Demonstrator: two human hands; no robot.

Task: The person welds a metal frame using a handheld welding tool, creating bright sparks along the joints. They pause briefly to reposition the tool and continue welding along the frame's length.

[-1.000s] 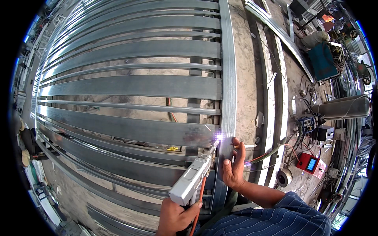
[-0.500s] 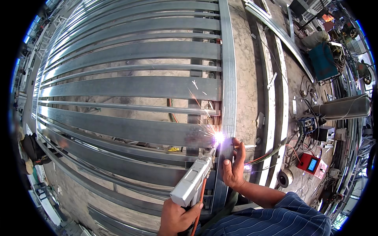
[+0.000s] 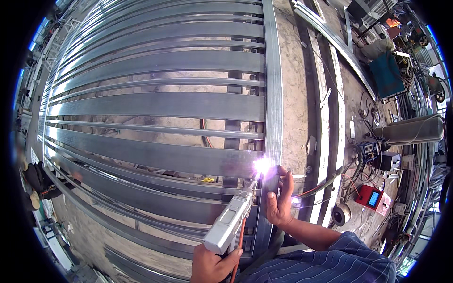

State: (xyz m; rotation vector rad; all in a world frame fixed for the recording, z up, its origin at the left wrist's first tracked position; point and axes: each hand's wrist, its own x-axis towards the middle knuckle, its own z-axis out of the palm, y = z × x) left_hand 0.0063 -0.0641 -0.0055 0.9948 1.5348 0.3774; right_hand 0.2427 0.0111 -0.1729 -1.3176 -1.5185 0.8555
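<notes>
My left hand (image 3: 212, 265) is closed around a grey, boxy welding torch (image 3: 230, 220) at the lower middle. Its narrow nozzle points up and right to a bright violet-white arc, whose glare hides the spot it touches. The arc burns where a wide flat metal slat (image 3: 155, 150) meets the long steel side tube (image 3: 273, 94) of a slatted frame. Close to the glare on the right, my right hand (image 3: 281, 207) rests against the tube's outer edge, thumb and fingers apart. An orange hose (image 3: 239, 250) hangs beneath the torch by my left hand.
Pale metal beams (image 3: 324, 141) lie on the floor right of the frame. Farther right are a red box with a lit screen (image 3: 373, 196), a wire spool (image 3: 341, 214), a grey gas cylinder (image 3: 415, 129), a teal machine (image 3: 388, 74) and tangled cables.
The orange sparks that sprayed up from the arc are gone, and its glow looks broader and more violet. Both hands and the torch have barely shifted.
</notes>
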